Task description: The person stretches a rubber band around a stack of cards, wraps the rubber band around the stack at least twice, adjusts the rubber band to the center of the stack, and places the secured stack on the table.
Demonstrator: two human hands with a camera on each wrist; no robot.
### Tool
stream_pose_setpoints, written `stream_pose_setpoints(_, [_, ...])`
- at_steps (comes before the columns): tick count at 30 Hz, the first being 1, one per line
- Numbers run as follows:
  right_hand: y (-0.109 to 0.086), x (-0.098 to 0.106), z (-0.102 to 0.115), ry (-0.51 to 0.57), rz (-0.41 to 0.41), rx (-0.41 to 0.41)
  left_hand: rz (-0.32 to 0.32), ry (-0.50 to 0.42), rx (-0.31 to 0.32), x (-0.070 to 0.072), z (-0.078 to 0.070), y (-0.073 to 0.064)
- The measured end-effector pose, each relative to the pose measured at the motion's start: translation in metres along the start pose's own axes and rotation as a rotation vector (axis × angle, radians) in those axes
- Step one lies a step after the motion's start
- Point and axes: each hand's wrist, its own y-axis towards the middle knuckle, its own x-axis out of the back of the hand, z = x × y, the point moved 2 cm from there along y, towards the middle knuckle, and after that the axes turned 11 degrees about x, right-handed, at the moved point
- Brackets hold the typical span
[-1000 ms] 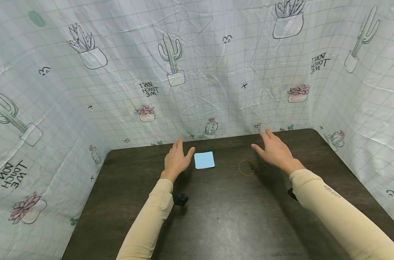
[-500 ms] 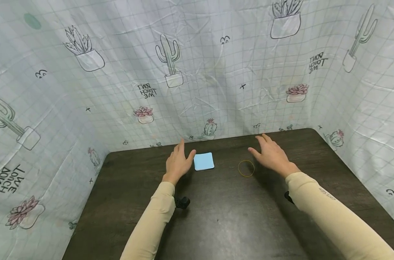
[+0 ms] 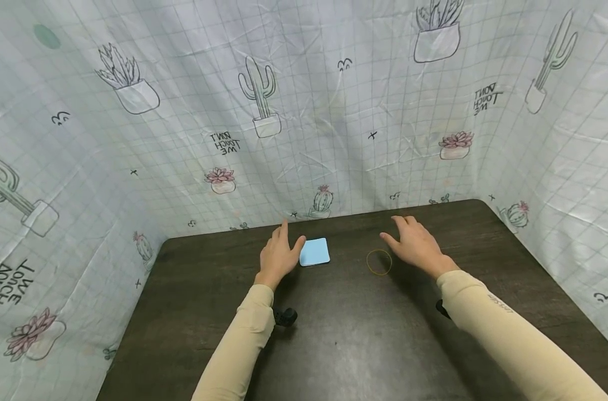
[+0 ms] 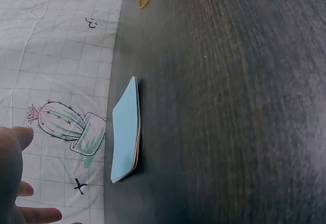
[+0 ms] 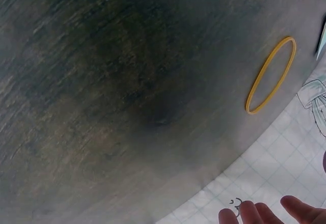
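A thin stack of light-blue cards [image 3: 314, 252] with rounded corners lies flat on the dark table; its layered edge shows in the left wrist view [image 4: 127, 132]. My left hand [image 3: 276, 257] hovers at the stack's left side, fingers extended and thumb overlapping the cards' left edge in the head view. To the right lies a yellow rubber band [image 3: 368, 266], spread in a loop, also seen in the right wrist view [image 5: 256, 89]. Just right of the band, my right hand [image 3: 417, 245] is held over the table with fingers extended and nothing in them.
The dark wood-grain table [image 3: 334, 345] has its back edge against a white curtain [image 3: 309, 133] printed with cacti and grid lines. The curtain also hangs along both sides. A black wrist camera [image 3: 286, 317] sits under the left sleeve.
My left hand has shifted slightly right, closer to the card stack. My right hand has come a little left and nearer. The cards and rubber band stay put while the head view tilts slightly.
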Motion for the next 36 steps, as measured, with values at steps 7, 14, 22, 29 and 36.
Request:
stream_pose_setpoints(7, [-0.004,-0.008,0.001,0.004,0.012,-0.001,0.009,-0.009,0.016,-0.009,0.002,-0.003])
stream_pose_setpoints(14, [-0.005,-0.011,0.003,0.013,0.009,-0.010,0.022,-0.007,0.021,-0.015,0.001,-0.003])
stream_pose_setpoints(22, [-0.004,-0.017,0.004,0.004,0.009,-0.013,0.026,0.000,0.020,-0.018,0.000,-0.003])
stream_pose_setpoints(29, [-0.005,-0.023,0.004,0.014,0.007,-0.002,0.028,0.005,0.020,-0.024,0.000,-0.001])
stream_pose_setpoints(36, [-0.006,-0.028,0.007,0.016,0.009,0.008,0.022,0.000,0.002,-0.029,0.001,-0.001])
